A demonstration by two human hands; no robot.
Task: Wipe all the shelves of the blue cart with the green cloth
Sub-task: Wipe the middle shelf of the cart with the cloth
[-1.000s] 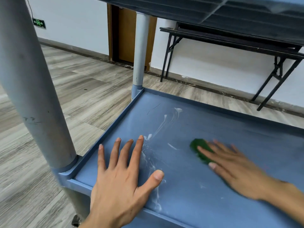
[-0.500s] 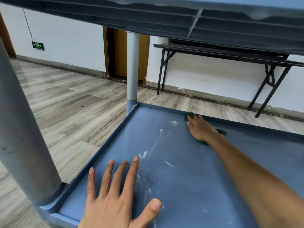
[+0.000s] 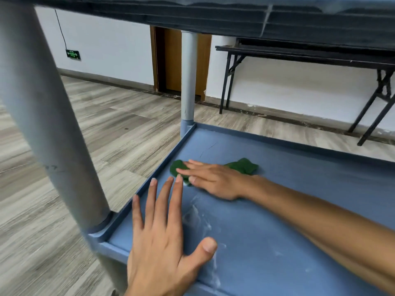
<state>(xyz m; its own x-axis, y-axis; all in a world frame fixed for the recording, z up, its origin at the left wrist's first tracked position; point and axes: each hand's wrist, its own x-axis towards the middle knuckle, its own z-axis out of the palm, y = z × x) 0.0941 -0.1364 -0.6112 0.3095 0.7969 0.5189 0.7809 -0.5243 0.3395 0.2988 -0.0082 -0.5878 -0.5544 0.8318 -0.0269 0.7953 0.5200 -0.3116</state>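
Right hand (image 3: 215, 180) is lying flat, fingers stretched out, pressing the green cloth (image 3: 243, 166) down onto the blue cart's lower shelf (image 3: 299, 221) close to the left rim, the cloth showing at the fingertips and behind the wrist. Left hand (image 3: 164, 248) is resting palm down with fingers spread wide on the same shelf near its front left corner, gripping nothing, its fingertips nearly touching the cloth. White streaky smears (image 3: 203, 223) are lying on the blue surface between the thumb and the right forearm, and a grey corner post (image 3: 42, 116) is standing just left of the hands
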